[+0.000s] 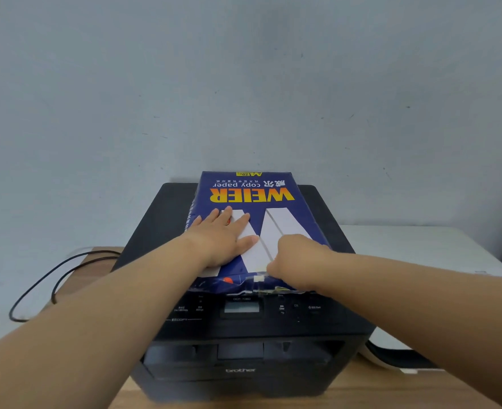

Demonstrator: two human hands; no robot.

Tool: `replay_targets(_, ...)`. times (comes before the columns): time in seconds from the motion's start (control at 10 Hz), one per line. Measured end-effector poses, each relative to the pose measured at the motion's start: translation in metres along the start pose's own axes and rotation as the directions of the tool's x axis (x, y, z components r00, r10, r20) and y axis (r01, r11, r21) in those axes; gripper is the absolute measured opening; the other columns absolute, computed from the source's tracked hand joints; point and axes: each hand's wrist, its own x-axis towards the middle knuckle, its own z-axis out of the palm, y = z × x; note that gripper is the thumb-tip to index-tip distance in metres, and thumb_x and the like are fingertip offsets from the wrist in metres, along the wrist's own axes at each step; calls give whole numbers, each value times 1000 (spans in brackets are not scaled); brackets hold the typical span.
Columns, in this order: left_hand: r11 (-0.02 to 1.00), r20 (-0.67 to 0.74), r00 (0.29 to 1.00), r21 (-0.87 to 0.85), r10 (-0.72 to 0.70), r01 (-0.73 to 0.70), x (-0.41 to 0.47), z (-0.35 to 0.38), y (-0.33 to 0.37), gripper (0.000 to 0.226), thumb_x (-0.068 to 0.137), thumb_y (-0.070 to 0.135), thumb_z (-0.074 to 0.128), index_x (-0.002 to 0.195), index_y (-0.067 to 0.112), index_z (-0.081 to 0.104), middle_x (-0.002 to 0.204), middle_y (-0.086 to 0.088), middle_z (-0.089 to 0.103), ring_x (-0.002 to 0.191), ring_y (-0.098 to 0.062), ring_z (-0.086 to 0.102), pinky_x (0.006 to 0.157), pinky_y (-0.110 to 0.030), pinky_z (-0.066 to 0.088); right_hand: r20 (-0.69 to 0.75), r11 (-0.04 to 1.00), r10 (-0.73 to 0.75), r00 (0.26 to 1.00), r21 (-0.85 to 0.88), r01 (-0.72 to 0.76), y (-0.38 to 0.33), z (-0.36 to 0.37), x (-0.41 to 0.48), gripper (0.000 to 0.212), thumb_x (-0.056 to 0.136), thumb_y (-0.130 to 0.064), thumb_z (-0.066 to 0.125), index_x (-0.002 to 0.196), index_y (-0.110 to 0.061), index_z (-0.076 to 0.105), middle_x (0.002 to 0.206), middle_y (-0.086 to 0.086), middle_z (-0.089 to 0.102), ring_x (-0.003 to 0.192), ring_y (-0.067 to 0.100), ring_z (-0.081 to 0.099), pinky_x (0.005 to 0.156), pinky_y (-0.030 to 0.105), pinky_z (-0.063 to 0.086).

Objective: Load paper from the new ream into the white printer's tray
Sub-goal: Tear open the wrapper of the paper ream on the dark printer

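left hand, fingers spread, pins blue-wrapped paper ream on black printer; right hand pinches torn wrapper end: peel evenly, press firmly.

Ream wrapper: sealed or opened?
Opened at the near end only: the blue wrapper is ragged and crumpled there, where the right hand grips it. The left hand lies flat on the ream.

The one head-worn wide-angle view looks forward and down from close above the front edge of the black printer, centred on the ream atop it, facing the wall, which seems to stand just behind.
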Motion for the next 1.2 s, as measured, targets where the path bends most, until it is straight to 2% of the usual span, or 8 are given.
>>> replay_targets(0.1,1000,-4,1000,-6,2,-2,0,0,0,62,92,57,14,146,34,-5,159,-4,-9,146,-25,-8,117,-48,2,-29,998,-25,999,-57,23,-4,4,-3,11,90,-22,46,87,-14,40,75,2,40,82,25,42,78,33,33)
replay_targets(0.2,1000,-6,1000,-10,4,-4,0,0,0,62,92,57,15,146,34,-5,159,-4,-9,146,-25,-8,117,-48,2,-54,1000,-18,998,13,19,-1,2,-1,24,90,-17,47,68,-12,39,64,1,36,68,21,43,65,26,36)
replay_targets(0.3,1000,-10,1000,-9,7,-7,1,1,-1,62,92,57,15,146,33,-4,159,-4,-8,146,-25,-7,117,-48,2,-89,993,8,996,120,3,7,-4,1,38,87,-10,50,55,-13,31,57,5,30,51,17,30,46,23,26)
replay_targets(0.5,1000,-15,1000,-13,8,-9,2,2,-1,62,92,58,15,146,34,-4,159,-4,-7,146,-25,-7,117,-49,3,-33,941,105,994,327,-88,9,-9,3,19,75,-7,68,84,-4,51,78,11,50,76,26,48,56,25,36)
replay_targets(0.7,1000,-17,1000,-13,7,-7,2,2,-1,62,92,58,15,146,34,-4,159,-4,-7,146,-25,-7,117,-49,3,-52,990,80,995,123,-73,1,-5,7,34,83,-12,63,114,-5,50,97,9,51,94,22,51,64,23,40)
replay_targets(0.8,1000,-21,1000,-19,3,-4,2,2,-1,62,92,58,15,146,34,-4,159,-4,-7,146,-25,-7,117,-48,2,-101,998,13,995,67,-6,-5,1,7,25,88,-9,55,113,-7,51,96,9,53,91,22,48,65,25,41)
replay_targets(0.9,1000,-23,1000,-23,-1,0,2,3,-1,62,92,58,15,146,35,-4,159,-4,-8,146,-24,-7,117,-48,1,-117,997,-69,991,34,73,-9,0,3,33,90,-12,54,122,-6,53,122,10,57,110,25,54,90,31,46)
replay_targets(1.2,1000,-20,1000,-16,6,-7,2,3,-2,63,91,59,14,146,34,-5,159,-4,-8,146,-25,-7,117,-48,2,-2,974,-227,974,-18,227,13,-21,2,24,90,-19,56,108,-11,69,110,5,70,89,16,58,76,22,40)
